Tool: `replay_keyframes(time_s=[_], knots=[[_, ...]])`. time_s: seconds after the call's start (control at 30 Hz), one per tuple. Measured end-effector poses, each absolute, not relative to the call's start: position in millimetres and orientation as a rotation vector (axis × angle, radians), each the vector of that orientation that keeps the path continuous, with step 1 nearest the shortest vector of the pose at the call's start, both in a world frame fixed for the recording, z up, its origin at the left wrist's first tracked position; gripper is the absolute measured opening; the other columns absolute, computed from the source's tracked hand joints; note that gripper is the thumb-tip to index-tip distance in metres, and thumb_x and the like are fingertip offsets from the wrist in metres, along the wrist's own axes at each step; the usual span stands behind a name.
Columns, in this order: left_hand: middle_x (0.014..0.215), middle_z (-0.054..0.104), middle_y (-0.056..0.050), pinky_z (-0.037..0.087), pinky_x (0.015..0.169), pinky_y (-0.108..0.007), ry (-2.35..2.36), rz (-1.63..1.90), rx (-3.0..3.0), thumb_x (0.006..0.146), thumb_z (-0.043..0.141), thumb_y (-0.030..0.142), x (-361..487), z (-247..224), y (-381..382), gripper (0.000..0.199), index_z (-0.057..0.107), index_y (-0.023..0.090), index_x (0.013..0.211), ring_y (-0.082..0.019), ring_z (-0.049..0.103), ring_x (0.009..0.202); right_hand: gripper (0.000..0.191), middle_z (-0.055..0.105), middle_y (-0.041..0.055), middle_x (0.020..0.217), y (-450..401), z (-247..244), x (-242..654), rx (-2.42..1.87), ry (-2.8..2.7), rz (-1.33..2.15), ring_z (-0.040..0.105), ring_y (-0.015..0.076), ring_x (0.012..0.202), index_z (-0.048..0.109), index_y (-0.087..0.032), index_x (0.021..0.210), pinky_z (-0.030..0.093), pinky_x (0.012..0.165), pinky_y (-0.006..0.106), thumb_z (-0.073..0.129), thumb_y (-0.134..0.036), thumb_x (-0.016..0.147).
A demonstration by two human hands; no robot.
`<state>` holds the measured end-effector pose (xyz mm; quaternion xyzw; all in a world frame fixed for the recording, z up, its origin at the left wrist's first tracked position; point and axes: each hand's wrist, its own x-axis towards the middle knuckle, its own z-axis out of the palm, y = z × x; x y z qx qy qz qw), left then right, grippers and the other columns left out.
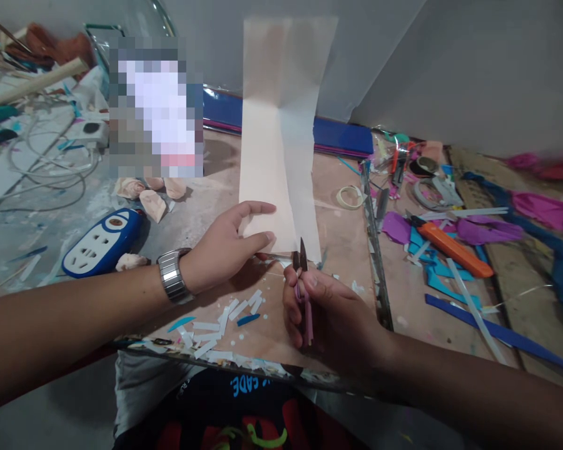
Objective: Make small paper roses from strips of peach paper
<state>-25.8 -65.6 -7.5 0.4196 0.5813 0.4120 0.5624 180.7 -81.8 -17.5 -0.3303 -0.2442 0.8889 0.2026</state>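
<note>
One long cream paper sheet [265, 169], creased lengthwise, runs from upper centre to mid-frame, its lower left edge held by the fingers of the left hand [220, 247]. Just right of centre, the right hand [333, 306] wraps its fingers around pink-handled metal scissors [308, 319], dark blades slightly parted near the sheet's bottom edge. Thin white scraps [224, 320] litter the brown-topped bench [272, 340], lower centre.

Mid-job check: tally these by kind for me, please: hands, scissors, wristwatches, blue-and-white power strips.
Hands: 2, the left hand and the right hand
Scissors: 1 pair, in the right hand
Wristwatch: 1, on the left wrist
Blue-and-white power strip: 1
Total: 5
</note>
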Motion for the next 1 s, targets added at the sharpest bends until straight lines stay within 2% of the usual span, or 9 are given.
replay_keyframes(time_s=[0.53,0.7,0.9,1.0], knots=[[0.095,0.069,-0.004,0.048,0.06,-0.028,1.368,0.981,1.165,0.088,0.068,0.027,-31,-18,-65,0.037,0.067,0.022,0.125,-0.013,0.058,0.066,0.029,0.062,-0.0032,0.07,-80,-18,180,-0.971,-0.721,2.453,0.061,0.0128,0.05,0.057,-0.023,0.102,0.031,0.038,0.018,0.067,-0.049,0.094],[0.093,0.068,-0.004,0.046,0.061,-0.027,1.362,0.98,1.129,0.088,0.068,0.027,-29,-16,-66,0.036,0.068,0.02,0.123,-0.011,0.054,0.064,0.027,0.062,-0.003,0.069,-79,-17,180,-0.965,-0.708,2.451,0.061,0.0126,0.049,0.057,-0.022,0.101,0.031,0.037,0.018,0.066,-0.047,0.095],[0.102,0.069,-0.006,0.049,0.064,-0.027,1.318,0.992,1.086,0.088,0.068,0.026,-28,-15,-66,0.035,0.067,0.02,0.123,-0.013,0.06,0.071,0.026,0.062,-0.0034,0.069,-80,-17,180,-0.98,-0.716,2.438,0.061,0.0125,0.05,0.057,-0.022,0.101,0.032,0.039,0.018,0.064,-0.047,0.096],[0.095,0.068,-0.004,0.047,0.061,-0.027,1.323,0.985,1.085,0.088,0.067,0.026,-28,-15,-66,0.035,0.066,0.02,0.123,-0.012,0.057,0.066,0.026,0.062,-0.0035,0.069,-80,-17,180,-0.99,-0.719,2.435,0.061,0.0128,0.05,0.057,-0.023,0.101,0.032,0.04,0.019,0.064,-0.047,0.096]])
